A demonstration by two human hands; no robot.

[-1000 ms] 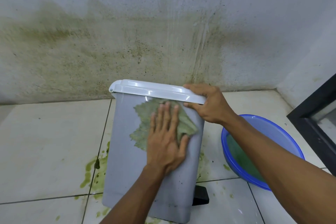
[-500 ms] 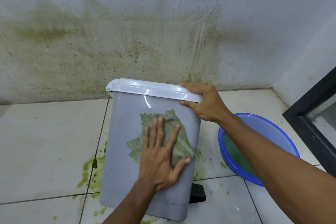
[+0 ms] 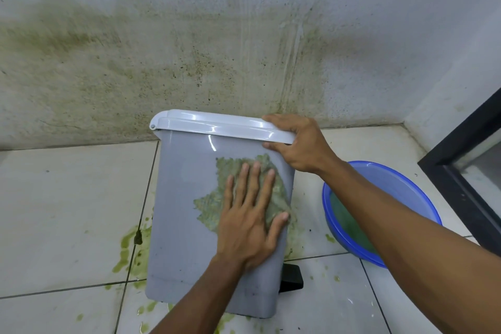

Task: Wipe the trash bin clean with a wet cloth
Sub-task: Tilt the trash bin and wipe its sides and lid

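A grey pedal trash bin (image 3: 184,211) with a glossy pale lid (image 3: 211,123) stands on the tiled floor, tilted towards me. A wet green cloth (image 3: 211,209) lies spread on its front face, towards the upper right. My left hand (image 3: 249,225) presses flat on the cloth with straight, spread fingers. My right hand (image 3: 298,144) grips the right corner of the lid, fingers over the top and thumb under the rim. Part of the cloth is hidden under my left hand.
A blue basin (image 3: 326,198) of greenish water sits on the floor right of the bin, partly behind my right forearm. The bin's black pedal (image 3: 291,278) sticks out at its lower right. Green spills (image 3: 124,252) mark the tiles on the left. A stained wall (image 3: 189,49) rises just behind; a black frame (image 3: 461,171) stands at the right.
My left hand slid the cloth down the bin's front, then back up towards the lid and slightly right. My right hand kept its grip on the lid corner.
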